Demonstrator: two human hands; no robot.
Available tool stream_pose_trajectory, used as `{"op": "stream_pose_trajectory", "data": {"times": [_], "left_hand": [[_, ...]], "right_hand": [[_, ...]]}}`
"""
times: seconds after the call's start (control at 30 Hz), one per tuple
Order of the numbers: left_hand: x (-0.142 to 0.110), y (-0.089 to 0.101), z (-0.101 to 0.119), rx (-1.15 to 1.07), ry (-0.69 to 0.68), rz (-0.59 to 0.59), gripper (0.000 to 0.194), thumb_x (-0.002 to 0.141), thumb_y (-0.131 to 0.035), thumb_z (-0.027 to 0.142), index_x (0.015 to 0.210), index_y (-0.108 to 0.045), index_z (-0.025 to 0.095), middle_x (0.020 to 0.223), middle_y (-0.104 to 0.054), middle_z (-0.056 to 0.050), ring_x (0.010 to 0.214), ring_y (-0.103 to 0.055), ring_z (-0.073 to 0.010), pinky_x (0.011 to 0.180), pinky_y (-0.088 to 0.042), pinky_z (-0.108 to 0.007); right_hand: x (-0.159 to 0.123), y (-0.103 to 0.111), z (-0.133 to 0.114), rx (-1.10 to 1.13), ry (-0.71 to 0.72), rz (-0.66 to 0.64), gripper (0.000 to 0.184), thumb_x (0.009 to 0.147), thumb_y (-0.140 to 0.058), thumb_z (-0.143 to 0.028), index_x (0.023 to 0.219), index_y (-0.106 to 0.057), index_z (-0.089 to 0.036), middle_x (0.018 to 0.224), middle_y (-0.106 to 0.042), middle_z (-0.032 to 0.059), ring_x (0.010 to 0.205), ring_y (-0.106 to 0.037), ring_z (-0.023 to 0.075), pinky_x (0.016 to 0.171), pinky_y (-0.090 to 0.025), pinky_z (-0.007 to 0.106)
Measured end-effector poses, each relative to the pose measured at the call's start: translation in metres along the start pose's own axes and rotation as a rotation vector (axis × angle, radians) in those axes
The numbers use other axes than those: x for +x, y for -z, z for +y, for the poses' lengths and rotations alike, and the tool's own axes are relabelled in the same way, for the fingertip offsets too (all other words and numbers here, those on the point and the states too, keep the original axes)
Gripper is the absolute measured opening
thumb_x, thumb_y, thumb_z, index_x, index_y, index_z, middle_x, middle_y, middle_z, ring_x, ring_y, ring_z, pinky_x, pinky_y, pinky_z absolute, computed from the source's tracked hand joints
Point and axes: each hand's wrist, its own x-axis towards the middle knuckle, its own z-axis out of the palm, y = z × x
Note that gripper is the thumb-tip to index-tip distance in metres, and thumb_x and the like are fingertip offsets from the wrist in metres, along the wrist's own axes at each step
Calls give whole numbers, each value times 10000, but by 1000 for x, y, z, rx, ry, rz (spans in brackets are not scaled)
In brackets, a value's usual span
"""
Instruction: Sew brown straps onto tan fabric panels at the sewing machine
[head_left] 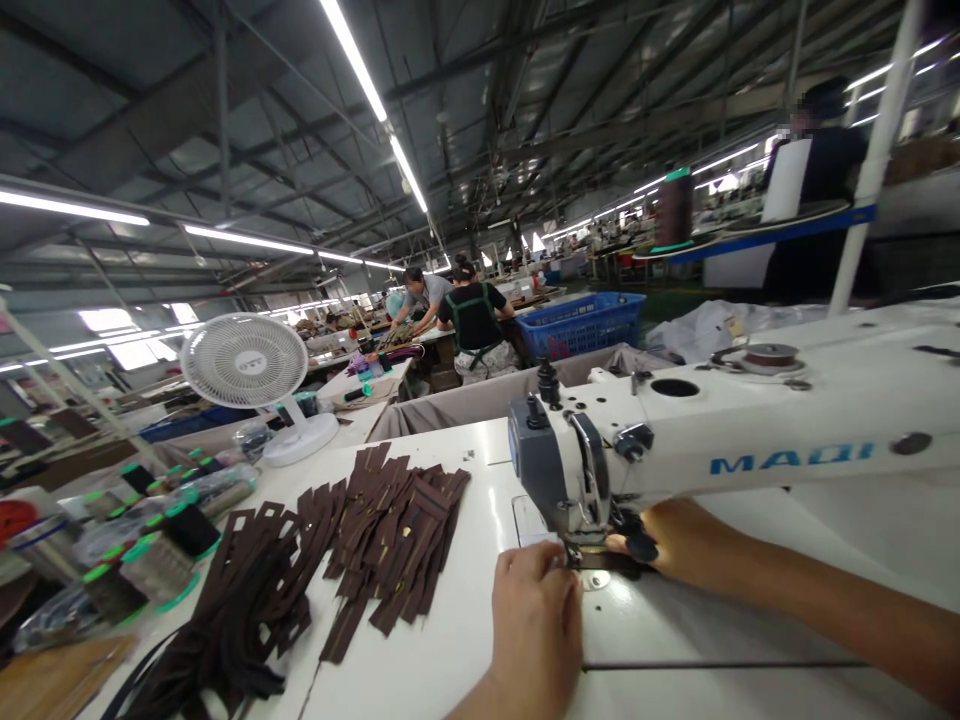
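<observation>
A short brown zipper strip (611,561) with gold-coloured teeth lies under the needle area of a white sewing machine (795,440). My left hand (536,615) is closed, its curled fingers pinching the strip's left end beside the presser foot. Behind the foot, my right hand (694,545) is closed around the strip's right end. A dark rounded piece (641,546) sits at its fingertips; whether the hand holds it or it belongs to the machine, I cannot tell. To the left lies a loose pile of brown zipper strips (405,530).
Dark brown straps (240,610) are heaped at the left, next to several thread spools (157,570). A white fan (247,365) stands at the table's back. Beyond are a blue basket (581,325) and a co-worker (476,315). A thread stand (780,230) rises at right.
</observation>
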Motion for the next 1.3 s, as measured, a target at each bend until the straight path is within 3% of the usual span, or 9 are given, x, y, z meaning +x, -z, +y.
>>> {"op": "stream_pose_trajectory", "data": {"times": [0.07, 0.2, 0.3, 0.37, 0.43, 0.63, 0.87, 1.03, 1.3], "left_hand": [[-1, 7, 3, 1, -10, -21, 186, 820, -519, 98, 840, -658, 220, 941, -667, -41, 840, -586, -224, 743, -482, -392], [1, 14, 7, 10, -48, -111, 169, 807, -598, 129, 932, -655, 228, 906, -678, -22, 821, -606, -212, 764, -470, -402], [2, 13, 7, 81, -89, -199, 135, 807, -629, 158, 916, -665, 228, 914, -669, -22, 848, -603, -212, 775, -467, -402], [3, 12, 7, 132, -107, -251, 95, 830, -609, 174, 891, -666, 219, 920, -664, -30, 855, -599, -215, 778, -466, -406], [3, 11, 9, 166, -112, -289, 97, 844, -591, 173, 906, -657, 208, 935, -662, -35, 867, -596, -218, 784, -467, -409], [1, 12, 16, 228, -142, -300, 74, 836, -603, 196, 908, -617, 188, 947, -645, -45, 882, -586, -221, 792, -467, -396], [1, 13, 11, 344, -322, -309, 92, 849, -528, 126, 913, -581, 166, 905, -631, -61, 832, -584, -214, 747, -463, -380], [2, 15, 11, 333, -321, -316, 104, 852, -518, 131, 926, -580, 168, 901, -628, -59, 835, -580, -218, 755, -464, -387], [11, 16, 9, 324, -279, -379, 172, 901, -452, 169, 1007, -586, 143, 963, -644, -98, 899, -596, -237, 796, -486, -400]], "right_hand": [[-11, 10, -3, 106, -29, -90, 82, 677, -696, -227, 642, -634, -187, 607, -645, 1, 558, -609, 179, 463, -386, 224], [-40, 14, -16, 313, -113, -269, 193, 652, -737, -299, 823, -678, -231, 719, -671, -9, 652, -635, 197, 537, -474, 251], [-59, 0, -31, 208, -47, -88, 146, 779, -597, -260, 891, -683, -223, 910, -688, 51, 836, -651, 233, 728, -536, 337], [-67, -13, -39, 148, 87, 10, 365, 770, -497, -133, 1097, -641, -203, 1183, -614, 96, 1044, -600, 247, 894, -502, 398], [-73, -22, -41, 121, 182, 8, 566, 716, -436, -63, 1258, -550, -178, 1335, -499, 113, 1137, -549, 246, 950, -474, 424], [-71, -16, -25, 151, 317, -39, 636, 714, -439, -61, 1328, -494, -216, 1355, -465, 82, 1104, -569, 245, 911, -506, 416], [-69, -12, -22, 164, 334, -50, 676, 701, -439, -55, 1355, -462, -227, 1378, -433, 67, 1137, -544, 231, 950, -477, 389], [-70, -9, -25, 134, 327, -108, 627, 718, -424, -77, 1333, -486, -181, 1380, -431, 84, 1179, -508, 219, 973, -457, 363], [-54, -6, -13, 132, 358, -69, 579, 751, -430, -81, 1316, -502, -184, 1369, -454, 82, 1124, -556, 245, 934, -491, 410]]}}
